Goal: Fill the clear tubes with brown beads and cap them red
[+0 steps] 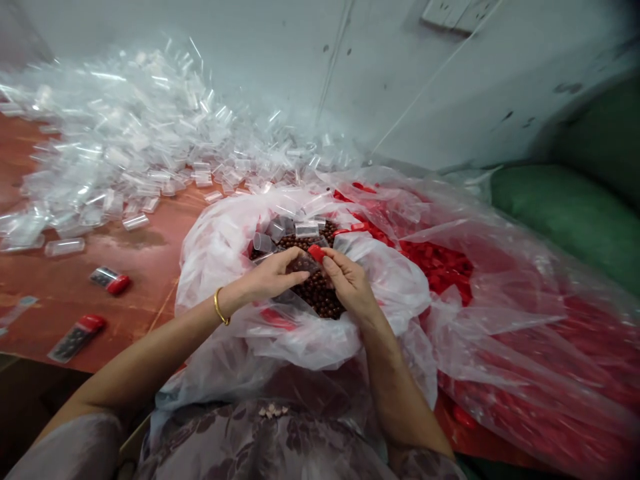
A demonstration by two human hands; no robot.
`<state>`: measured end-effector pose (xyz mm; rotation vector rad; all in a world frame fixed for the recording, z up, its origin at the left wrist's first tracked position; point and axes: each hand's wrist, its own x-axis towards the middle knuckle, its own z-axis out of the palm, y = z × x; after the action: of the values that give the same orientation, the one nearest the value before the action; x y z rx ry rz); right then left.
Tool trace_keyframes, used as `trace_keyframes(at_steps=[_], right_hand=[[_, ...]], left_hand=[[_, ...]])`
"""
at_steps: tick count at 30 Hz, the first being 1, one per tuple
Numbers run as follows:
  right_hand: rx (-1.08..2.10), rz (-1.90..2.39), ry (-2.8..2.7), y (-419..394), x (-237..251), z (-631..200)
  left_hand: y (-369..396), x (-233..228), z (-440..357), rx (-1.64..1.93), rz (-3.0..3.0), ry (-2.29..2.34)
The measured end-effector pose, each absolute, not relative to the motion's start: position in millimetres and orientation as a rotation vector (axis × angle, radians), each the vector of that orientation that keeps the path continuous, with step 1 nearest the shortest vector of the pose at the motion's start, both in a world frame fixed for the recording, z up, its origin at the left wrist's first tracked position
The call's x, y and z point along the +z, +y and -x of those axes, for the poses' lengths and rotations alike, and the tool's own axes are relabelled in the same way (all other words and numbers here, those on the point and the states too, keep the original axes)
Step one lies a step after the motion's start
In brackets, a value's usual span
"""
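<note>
we see a small clear plastic vial [303, 264] packed with dark brown beads, a red cap [316, 253] sitting at its right end — it lies nearly level between the two hands, just above the open plastic bag [220, 247] of loose brown beads [323, 300]. our left hand [273, 275] comes in from the left, palm down, fingers curled closed around the vial's body; a gold bangle [220, 307] rings that wrist. our right hand [350, 283] meets it from the right, thumb and forefinger pinched tight on the red cap. a few empty vials [280, 233] rest on the beads at the bag's far rim. a second bag holds red caps [440, 260] — to the right. a heap of clear empty vials [125, 147] covers the reddish table [150, 260], where two capped filled vials [110, 280] lie apart.
</note>
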<state>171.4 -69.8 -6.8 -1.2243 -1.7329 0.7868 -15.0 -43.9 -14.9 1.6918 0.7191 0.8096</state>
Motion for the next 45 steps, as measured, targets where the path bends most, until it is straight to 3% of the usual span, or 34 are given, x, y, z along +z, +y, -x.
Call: trace_keyframes(at_steps=[32, 40, 45], right_hand=[[0.591, 1.236, -1.976, -83, -14, -169], [0.46, 1.214, -1.954, -70, 3, -173], [0.916, 1.174, -1.56, -43, -5, -144]], left_hand=[[-49, -16, 19, 0.775, -1.856, 0.816], [-51, -9, 14, 0.668, -1.99, 0.819], [-53, -5, 11, 0.571, -2.173, 0.863]])
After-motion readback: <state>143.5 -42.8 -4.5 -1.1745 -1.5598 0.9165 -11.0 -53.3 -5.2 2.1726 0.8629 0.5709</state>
